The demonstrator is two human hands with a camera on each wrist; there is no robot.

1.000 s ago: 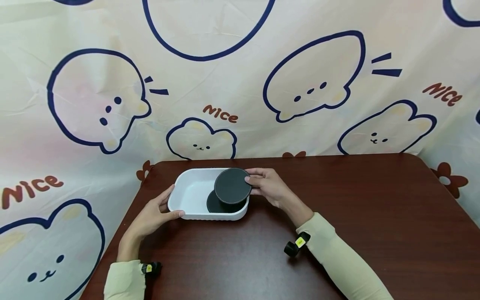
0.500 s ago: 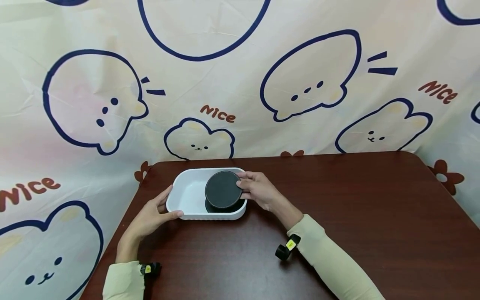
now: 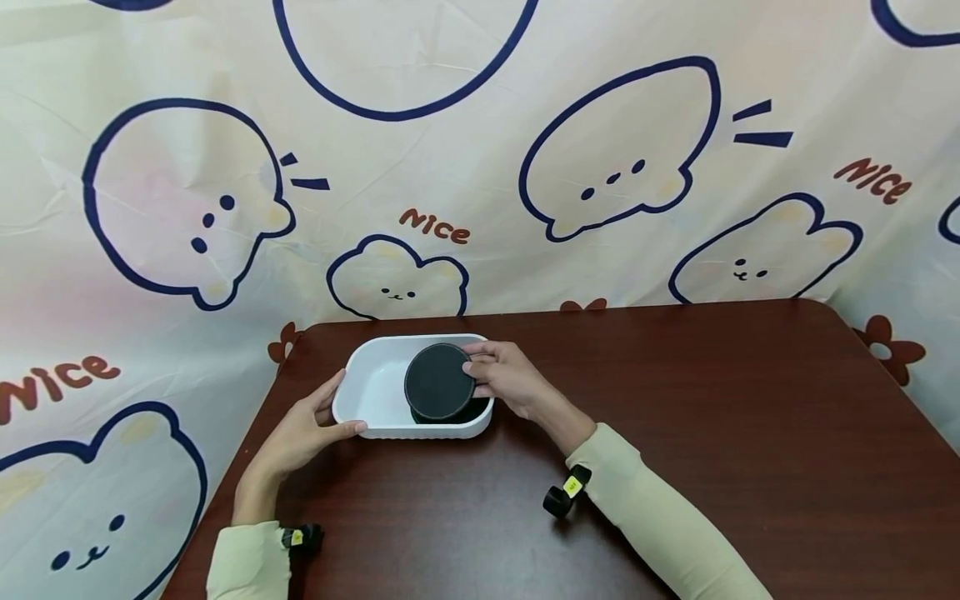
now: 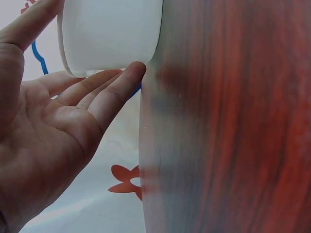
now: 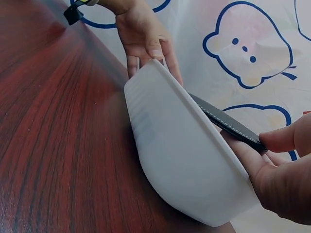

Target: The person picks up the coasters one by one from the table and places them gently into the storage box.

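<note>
A white oblong plastic tray (image 3: 420,432) with rounded corners sits at the back left of the table. My left hand (image 3: 300,433) holds its left end, thumb at the front corner and the other fingers along the end wall (image 4: 112,36). With thumb and fingers, my right hand (image 3: 513,382) pinches the edge of a round black coaster (image 3: 435,383). Stitching runs along the coaster's rim (image 5: 228,121), which is tilted over the tray's edge in the right wrist view. Beneath it, mostly covered, another dark round coaster (image 3: 474,411) lies on the tray's right floor.
The dark reddish-brown wooden table (image 3: 675,433) stretches to the right and toward the front. Behind it hangs a pale cloth (image 3: 495,275) printed with cartoon bears. Black wrist devices (image 3: 567,492) are strapped at both sleeves.
My right hand has moved left with the coaster, carrying it from the tray's right rim farther in over the tray. The left hand keeps its hold on the tray.
</note>
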